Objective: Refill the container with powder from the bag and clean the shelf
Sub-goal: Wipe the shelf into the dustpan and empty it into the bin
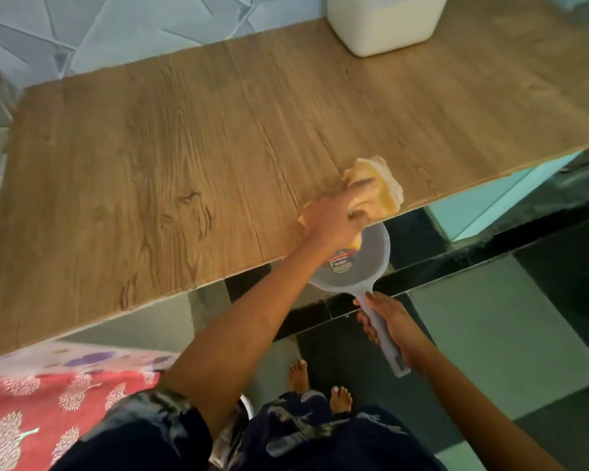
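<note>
While the right hand (pixel 393 329) is wrapped round the handle of a translucent scoop (pixel 357 275) at 5 o'clock, its bowl sits just under the shelf's front edge. Just above it, the left hand (pixel 334 220) grips a bunched yellow cloth (pixel 388 185) against the wooden shelf (pixel 184 147) at that edge. Far back at 1 o'clock, the white container (pixel 385 25) stands on the shelf, well apart from the cloth.

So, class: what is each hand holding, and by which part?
The left hand grips the yellow cloth from above, bunched; the right hand grips the plastic scoop by its handle.
</note>
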Motion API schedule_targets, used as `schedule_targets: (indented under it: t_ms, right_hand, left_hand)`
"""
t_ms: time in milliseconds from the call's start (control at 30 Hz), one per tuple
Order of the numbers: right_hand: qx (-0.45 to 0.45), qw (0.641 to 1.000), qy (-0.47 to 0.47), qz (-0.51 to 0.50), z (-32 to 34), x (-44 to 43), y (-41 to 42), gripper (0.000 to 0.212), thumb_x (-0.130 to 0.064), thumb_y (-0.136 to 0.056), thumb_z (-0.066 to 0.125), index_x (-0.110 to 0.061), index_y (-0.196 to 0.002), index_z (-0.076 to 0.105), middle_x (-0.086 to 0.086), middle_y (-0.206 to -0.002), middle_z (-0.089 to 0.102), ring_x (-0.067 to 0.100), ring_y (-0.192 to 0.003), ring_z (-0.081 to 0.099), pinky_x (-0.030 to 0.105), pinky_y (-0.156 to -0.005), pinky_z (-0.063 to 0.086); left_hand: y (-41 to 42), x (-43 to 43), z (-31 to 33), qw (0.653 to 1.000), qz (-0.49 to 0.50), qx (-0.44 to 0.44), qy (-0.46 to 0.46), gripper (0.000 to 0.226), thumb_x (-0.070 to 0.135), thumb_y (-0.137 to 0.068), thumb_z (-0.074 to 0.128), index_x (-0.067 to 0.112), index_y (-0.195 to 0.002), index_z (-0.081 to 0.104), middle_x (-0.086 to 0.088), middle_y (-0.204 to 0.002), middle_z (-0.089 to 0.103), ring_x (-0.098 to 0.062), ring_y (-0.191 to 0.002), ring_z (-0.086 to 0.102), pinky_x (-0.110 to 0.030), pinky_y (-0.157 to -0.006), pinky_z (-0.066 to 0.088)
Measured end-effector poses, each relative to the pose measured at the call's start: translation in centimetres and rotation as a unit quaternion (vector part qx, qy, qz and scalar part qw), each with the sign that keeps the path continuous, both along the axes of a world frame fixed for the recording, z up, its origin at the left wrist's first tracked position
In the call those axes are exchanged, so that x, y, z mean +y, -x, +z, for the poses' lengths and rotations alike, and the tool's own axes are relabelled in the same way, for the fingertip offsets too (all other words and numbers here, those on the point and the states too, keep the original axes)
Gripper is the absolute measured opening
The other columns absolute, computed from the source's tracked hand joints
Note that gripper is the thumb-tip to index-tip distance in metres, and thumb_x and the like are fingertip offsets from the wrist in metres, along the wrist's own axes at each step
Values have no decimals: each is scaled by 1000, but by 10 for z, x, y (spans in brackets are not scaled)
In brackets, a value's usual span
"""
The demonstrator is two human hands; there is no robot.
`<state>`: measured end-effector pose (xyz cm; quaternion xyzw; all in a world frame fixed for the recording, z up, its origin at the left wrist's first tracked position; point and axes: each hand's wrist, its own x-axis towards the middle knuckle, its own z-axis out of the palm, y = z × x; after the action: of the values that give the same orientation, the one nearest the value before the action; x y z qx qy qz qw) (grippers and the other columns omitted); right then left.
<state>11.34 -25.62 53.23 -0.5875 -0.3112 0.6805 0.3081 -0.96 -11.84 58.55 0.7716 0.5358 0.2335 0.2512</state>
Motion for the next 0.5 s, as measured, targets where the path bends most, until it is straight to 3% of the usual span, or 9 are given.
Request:
schedule_targets:
  t_ms: [67,167,267,333,433,500]
  right_hand:
    - [3,1000,-4,-12,1,3,-3,28,-33,-96,41,-10,-95,58,1,-64,57,5,-46,51,18,-46,45]
    - [8,999,-10,-29,0,8,-4,28,-31,-96,40,-10,-94,58,0,-64,57,5,-46,52,18,-46,45]
    - [6,999,-4,-39,-1,15,-2,28,-30,-97,39,-10,-93,58,-3,-58,58,3,-44,52,16,-44,45]
    - [3,999,7,-45,-4,19,1,28,-29,-97,39,-10,-92,58,-6,-54,59,2,-41,52,15,-42,45]
    - [3,998,15,-55,-6,24,3,28,-30,-97,39,-10,-91,58,-2,-57,59,3,-41,51,16,-42,44]
    - [3,998,16,-58,-6,27,2,29,-32,-97,39,-10,-92,58,1,-62,57,4,-42,51,17,-43,44]
  left_hand:
    - [12,9,5,994,-45,-100,17,54,13,-83,59,27,-134,48,0,-136,54,-13,-122,51,-32,-104,42]
    - [73,46,14,979,114,-160,-47,47,12,-84,60,13,-131,52,-7,-135,55,-12,-121,49,-27,-106,38]
    - [171,96,11,933,334,-120,-63,50,28,-85,55,20,-134,49,-5,-137,53,-17,-123,50,-28,-105,39]
    - [224,123,6,909,402,-109,-15,62,41,-78,49,25,-137,45,-4,-140,50,-22,-125,50,-32,-107,40]
    - [231,148,-4,914,402,-41,36,57,33,-81,51,28,-138,44,-6,-143,47,-27,-128,46,-32,-108,34]
    - [188,155,-5,933,358,11,8,52,28,-84,52,31,-136,46,-6,-142,48,-26,-128,47,-31,-106,34]
